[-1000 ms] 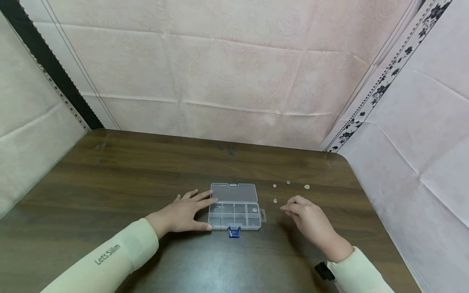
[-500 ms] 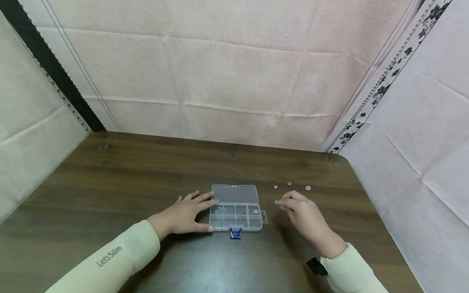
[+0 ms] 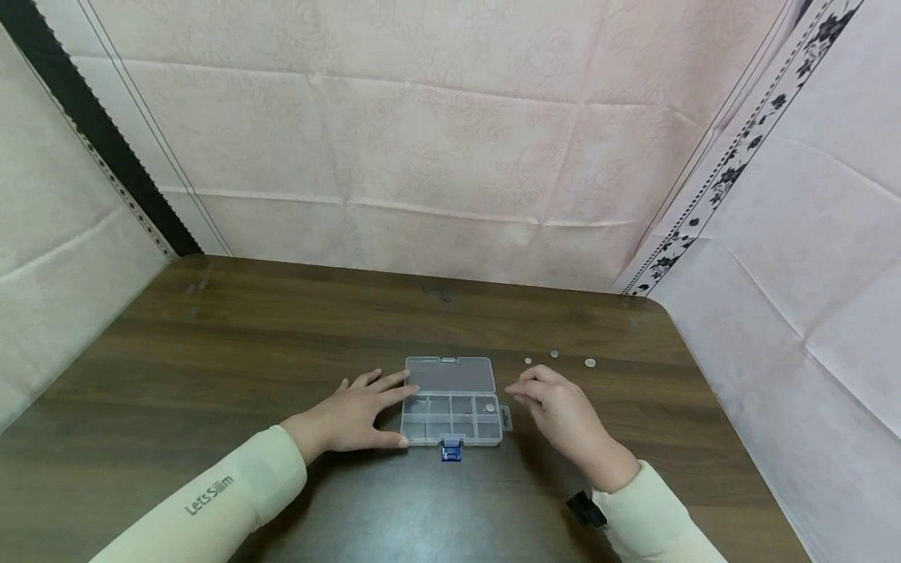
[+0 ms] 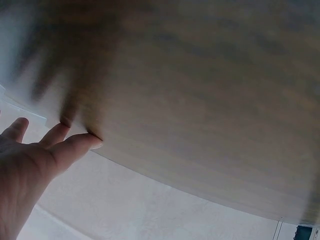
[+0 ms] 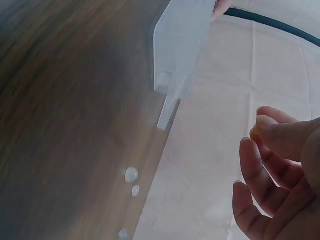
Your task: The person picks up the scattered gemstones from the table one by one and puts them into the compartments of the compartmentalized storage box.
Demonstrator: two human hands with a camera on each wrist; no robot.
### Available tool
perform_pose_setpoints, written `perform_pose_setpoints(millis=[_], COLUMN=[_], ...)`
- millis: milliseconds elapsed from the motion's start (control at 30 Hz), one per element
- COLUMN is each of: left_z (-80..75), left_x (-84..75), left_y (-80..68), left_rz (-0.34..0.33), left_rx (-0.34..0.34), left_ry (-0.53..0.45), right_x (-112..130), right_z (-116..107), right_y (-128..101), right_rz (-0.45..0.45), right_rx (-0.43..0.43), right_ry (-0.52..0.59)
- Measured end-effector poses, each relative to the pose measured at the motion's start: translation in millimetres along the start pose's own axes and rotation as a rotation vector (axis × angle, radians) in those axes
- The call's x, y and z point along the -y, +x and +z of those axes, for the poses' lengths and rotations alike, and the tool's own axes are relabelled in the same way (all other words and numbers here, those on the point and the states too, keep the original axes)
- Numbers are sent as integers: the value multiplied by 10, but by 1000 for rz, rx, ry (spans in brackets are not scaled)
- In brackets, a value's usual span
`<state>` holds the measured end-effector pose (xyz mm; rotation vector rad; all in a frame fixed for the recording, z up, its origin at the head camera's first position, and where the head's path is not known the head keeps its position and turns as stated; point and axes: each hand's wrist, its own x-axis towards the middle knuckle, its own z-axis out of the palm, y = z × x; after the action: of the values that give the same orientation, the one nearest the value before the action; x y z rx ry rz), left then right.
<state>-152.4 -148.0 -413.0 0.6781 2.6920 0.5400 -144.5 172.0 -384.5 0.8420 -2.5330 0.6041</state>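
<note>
A clear plastic compartment box point(image 3: 450, 418) lies on the brown table point(image 3: 211, 352), its lid point(image 3: 450, 374) folded flat behind it and a blue latch point(image 3: 450, 450) at the front. One small pale disc point(image 3: 489, 407) sits in its far right compartment. My left hand point(image 3: 359, 410) lies flat on the table, fingers straight, touching the box's left side. My right hand point(image 3: 517, 393) hovers just right of the box with thumb and forefinger point(image 5: 257, 125) pinched together, seemingly on a small disc that hardly shows. Three loose discs point(image 3: 554, 354) lie on the table beyond the right hand.
Pink cloth walls point(image 3: 450, 156) close in the table at the back and on both sides. The right wrist view shows the box's edge point(image 5: 182, 40) and the loose discs point(image 5: 131, 174) near the table's far edge. A small black object point(image 3: 580, 508) sits at my right cuff.
My right hand moved left over the nearest loose disc, which no longer shows on the table, and on towards the box. The left hand and box stayed put.
</note>
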Motion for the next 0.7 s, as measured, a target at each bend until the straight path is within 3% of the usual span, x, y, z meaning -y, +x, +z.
perform_pose_setpoints(millis=[700], left_z=[8], left_x=[-7], left_y=[10], left_rz=[-17], left_rx=[-5], left_ry=[14], right_x=[247], right_z=[141], right_y=[203], right_rz=[15], right_rx=[102], right_ry=[103])
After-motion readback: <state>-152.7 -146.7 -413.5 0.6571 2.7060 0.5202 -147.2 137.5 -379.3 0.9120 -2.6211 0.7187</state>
